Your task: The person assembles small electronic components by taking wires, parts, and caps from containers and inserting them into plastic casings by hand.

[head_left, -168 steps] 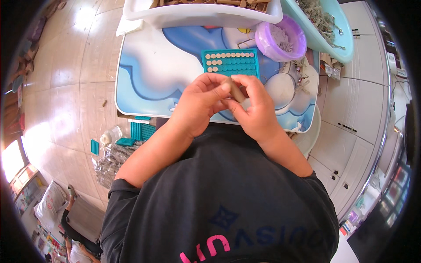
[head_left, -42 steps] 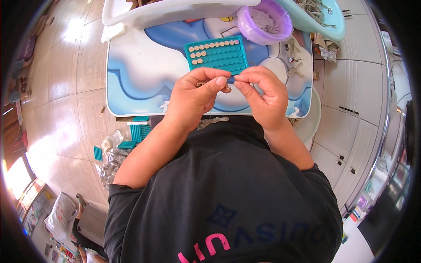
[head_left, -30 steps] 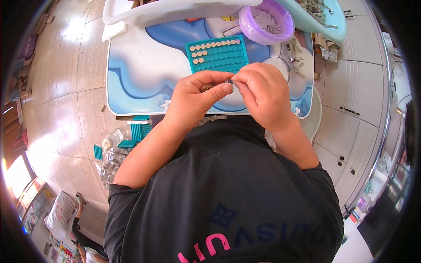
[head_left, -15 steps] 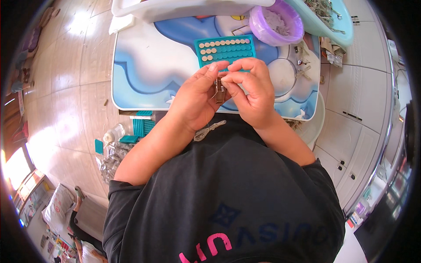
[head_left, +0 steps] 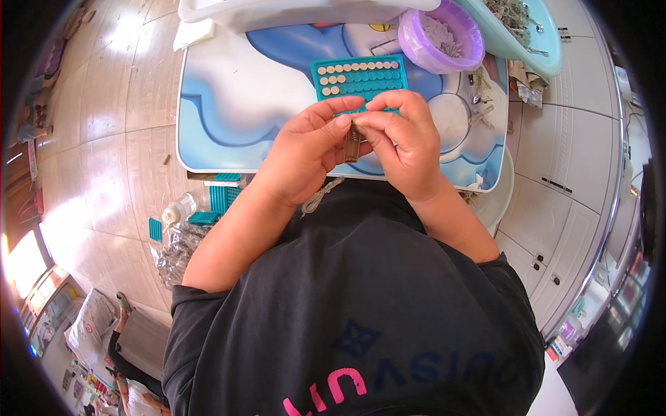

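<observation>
My left hand (head_left: 305,145) and my right hand (head_left: 408,142) meet over the near part of the table. Between them is a small brown, see-through rectangular case (head_left: 352,149), its long side pointing toward me. The left fingers curl round the case while the thumb presses near its far end. At that same end my right thumb and forefinger pinch together; whatever tiny part they touch is hidden. A bundled pale cable (head_left: 320,196) hangs below my left wrist. Just beyond the hands lies a teal tray (head_left: 316,75) of round pockets, some filled with pale discs (head_left: 356,67).
A purple lined bowl (head_left: 479,50) with whitish pieces stands at the back right. Beside it, a pale teal basin (head_left: 552,41) holds tangled parts. A white bin (head_left: 291,15) borders the table's (head_left: 229,125) far edge. Teal trays (head_left: 220,197) and a bottle (head_left: 182,206) lie low on the left.
Right thumb and forefinger have closed in beside the left thumb at the case's far end, covering more of it. The hanging cable has swung left. The tray's discs look unchanged.
</observation>
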`<state>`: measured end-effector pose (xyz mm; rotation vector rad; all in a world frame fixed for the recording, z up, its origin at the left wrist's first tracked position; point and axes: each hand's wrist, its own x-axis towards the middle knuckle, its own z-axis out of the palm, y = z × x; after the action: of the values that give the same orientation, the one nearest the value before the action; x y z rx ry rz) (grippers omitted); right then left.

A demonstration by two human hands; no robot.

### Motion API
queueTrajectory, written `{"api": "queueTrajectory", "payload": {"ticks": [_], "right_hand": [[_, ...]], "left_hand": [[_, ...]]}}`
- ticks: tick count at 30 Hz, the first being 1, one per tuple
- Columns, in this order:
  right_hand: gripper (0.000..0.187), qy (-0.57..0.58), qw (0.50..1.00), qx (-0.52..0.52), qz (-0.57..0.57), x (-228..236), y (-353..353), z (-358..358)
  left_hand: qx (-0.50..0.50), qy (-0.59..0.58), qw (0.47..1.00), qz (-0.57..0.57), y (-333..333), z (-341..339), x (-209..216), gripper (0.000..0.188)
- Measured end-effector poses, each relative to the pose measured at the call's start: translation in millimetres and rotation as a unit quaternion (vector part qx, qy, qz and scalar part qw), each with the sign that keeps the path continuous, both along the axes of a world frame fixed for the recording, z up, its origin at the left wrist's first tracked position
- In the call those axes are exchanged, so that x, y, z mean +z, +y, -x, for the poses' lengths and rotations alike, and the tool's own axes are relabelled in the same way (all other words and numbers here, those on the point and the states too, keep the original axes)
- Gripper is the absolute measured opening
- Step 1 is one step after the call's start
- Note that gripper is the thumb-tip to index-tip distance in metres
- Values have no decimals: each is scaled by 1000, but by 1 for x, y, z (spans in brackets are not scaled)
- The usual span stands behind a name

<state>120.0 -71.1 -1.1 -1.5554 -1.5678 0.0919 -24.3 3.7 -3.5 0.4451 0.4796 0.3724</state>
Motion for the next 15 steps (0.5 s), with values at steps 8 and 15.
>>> {"api": "queueTrajectory", "payload": {"ticks": [8, 15], "right_hand": [[10, 62, 997, 35, 37, 1, 3, 0], [27, 233, 971, -25, 47, 1, -5, 10]], "left_hand": [[2, 67, 994, -88, -3, 2, 4, 31], [123, 58, 990, -37, 0, -3, 6, 28]]}}
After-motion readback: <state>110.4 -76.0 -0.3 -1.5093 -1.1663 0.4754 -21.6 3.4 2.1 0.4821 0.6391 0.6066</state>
